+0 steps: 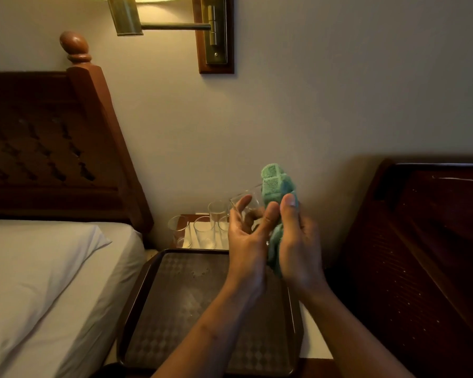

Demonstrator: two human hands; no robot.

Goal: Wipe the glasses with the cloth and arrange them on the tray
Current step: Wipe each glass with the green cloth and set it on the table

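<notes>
While the left hand has its grip closed around a clear glass, tilted on its side above the far end of the tray, the right hand has its grip clamped on the green cloth, pressed to the rim. The glass is slick and held mostly by fingertips, so a hard wipe could twist it free onto the tray. The waiting glasses stand just beyond on the counter; a careless elbow or a trailing cloth end could topple them.
</notes>
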